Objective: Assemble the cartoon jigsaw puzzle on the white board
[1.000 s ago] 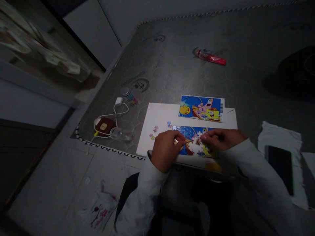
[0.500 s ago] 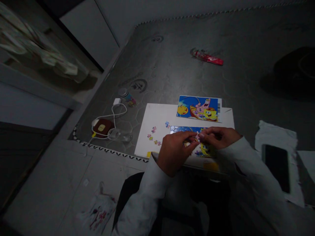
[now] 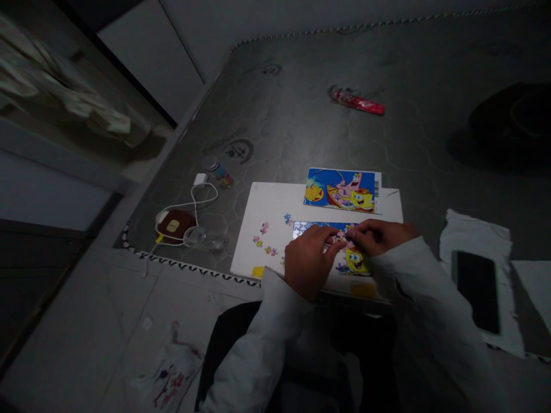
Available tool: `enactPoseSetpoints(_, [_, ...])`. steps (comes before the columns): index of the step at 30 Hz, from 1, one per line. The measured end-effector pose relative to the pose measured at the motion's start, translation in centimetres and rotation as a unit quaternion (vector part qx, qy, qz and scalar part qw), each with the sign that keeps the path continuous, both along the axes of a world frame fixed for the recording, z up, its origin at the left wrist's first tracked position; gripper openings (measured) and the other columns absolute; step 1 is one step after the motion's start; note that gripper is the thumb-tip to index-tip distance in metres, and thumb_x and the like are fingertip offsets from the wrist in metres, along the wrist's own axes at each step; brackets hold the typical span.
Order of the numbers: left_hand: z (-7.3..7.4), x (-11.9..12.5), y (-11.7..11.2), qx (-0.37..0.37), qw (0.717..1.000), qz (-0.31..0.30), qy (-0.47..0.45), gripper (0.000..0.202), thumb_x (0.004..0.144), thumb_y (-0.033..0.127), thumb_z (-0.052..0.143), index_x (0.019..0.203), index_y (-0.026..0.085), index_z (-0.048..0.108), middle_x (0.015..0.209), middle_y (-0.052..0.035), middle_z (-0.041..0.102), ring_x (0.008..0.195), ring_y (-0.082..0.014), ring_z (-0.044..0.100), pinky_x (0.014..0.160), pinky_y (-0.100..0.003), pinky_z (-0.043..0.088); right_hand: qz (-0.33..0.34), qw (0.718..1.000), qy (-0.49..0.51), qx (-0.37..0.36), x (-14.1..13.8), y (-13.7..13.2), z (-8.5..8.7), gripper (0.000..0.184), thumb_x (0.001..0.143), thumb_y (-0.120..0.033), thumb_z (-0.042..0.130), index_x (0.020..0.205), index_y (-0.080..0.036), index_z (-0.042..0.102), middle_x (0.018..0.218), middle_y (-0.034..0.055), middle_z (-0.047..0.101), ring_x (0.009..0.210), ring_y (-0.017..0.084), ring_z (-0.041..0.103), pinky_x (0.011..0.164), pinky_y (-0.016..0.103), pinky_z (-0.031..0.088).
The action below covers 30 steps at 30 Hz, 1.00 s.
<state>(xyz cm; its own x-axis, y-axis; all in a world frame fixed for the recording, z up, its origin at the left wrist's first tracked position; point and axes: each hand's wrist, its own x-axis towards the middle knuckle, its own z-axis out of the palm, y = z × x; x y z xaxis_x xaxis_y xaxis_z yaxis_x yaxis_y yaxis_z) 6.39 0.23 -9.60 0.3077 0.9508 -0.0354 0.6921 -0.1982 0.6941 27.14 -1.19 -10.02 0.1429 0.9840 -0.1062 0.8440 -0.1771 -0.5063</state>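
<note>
A partly built cartoon jigsaw puzzle lies on a white board near the table's front edge. My left hand rests on the puzzle's left half, fingers curled and pinched toward its middle. My right hand comes in from the right, fingertips pressed down on the puzzle beside the left fingers. Whether a piece sits under the fingertips is hidden. Several loose pieces lie on the board left of the hands. A colour reference picture lies at the board's far edge.
A white charger cable, a dark red round object, a clear glass on its side and a small jar sit left of the board. A red tube lies far back. A black phone on white cloth lies right.
My left hand slid right across the puzzle to meet the right fingers near its middle, uncovering loose pieces on the board. The view shifted slightly.
</note>
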Motion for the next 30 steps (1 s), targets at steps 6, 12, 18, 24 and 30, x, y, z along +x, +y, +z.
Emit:
enactPoseSetpoints(6, [0.5,0.3,-0.1,-0.012,1.0,0.007,0.017,0.023,0.103,0.028,0.086,0.125,0.023,0.086,0.11,-0.0037,0.087,0.102,-0.0232,0.08,0.091,-0.034,0.061,0.01,1.0,0.006,-0.016,-0.1,0.4,0.4,0.029,0.1,-0.054,0.071,0.095,-0.031,0.088,0.069,0.0002,0.075,0.072,0.025,0.071,0.071,0.037,0.043])
enactPoseSetpoints(12, [0.7,0.2,-0.2,0.01,1.0,0.007,-0.011,0.022,0.1,0.025,0.089,0.121,0.023,0.086,0.106,-0.0029,0.088,0.098,-0.0208,0.082,0.089,-0.032,0.063,0.001,0.999,0.036,0.014,-0.3,0.2,0.6,0.033,0.099,-0.056,0.069,0.096,-0.029,0.089,0.07,0.0007,0.076,0.07,0.021,0.07,0.068,0.033,0.041])
enactPoseSetpoints(18, [1.7,-0.2,-0.7,0.047,0.997,0.007,-0.057,0.021,0.099,0.027,0.091,0.12,0.024,0.087,0.109,-0.0035,0.09,0.098,-0.0203,0.085,0.089,-0.031,0.065,0.003,0.993,0.113,0.016,-0.5,0.1,0.8,0.036,0.098,-0.058,0.069,0.099,-0.029,0.09,0.075,0.0016,0.08,0.073,0.02,0.072,0.065,0.031,0.044])
enactPoseSetpoints(24, [1.7,-1.0,-0.5,0.045,0.999,0.0,-0.025,0.019,0.097,0.028,0.094,0.115,0.025,0.087,0.112,-0.004,0.091,0.101,-0.0221,0.086,0.088,-0.031,0.064,-0.002,0.99,0.144,-0.002,-0.4,0.2,0.6,0.036,0.094,-0.06,0.074,0.097,-0.027,0.089,0.07,0.0005,0.075,0.069,0.019,0.068,0.063,0.03,0.044])
enactPoseSetpoints(30, [2.4,-1.9,-0.1,-0.002,0.997,-0.046,0.057,0.018,0.095,0.025,0.095,0.112,0.026,0.087,0.109,-0.0038,0.09,0.101,-0.0255,0.085,0.086,-0.036,0.062,0.008,0.995,0.095,-0.005,-0.4,0.3,0.9,0.03,0.097,-0.056,0.076,0.1,-0.03,0.091,0.068,-0.0007,0.073,0.07,0.021,0.07,0.064,0.032,0.043])
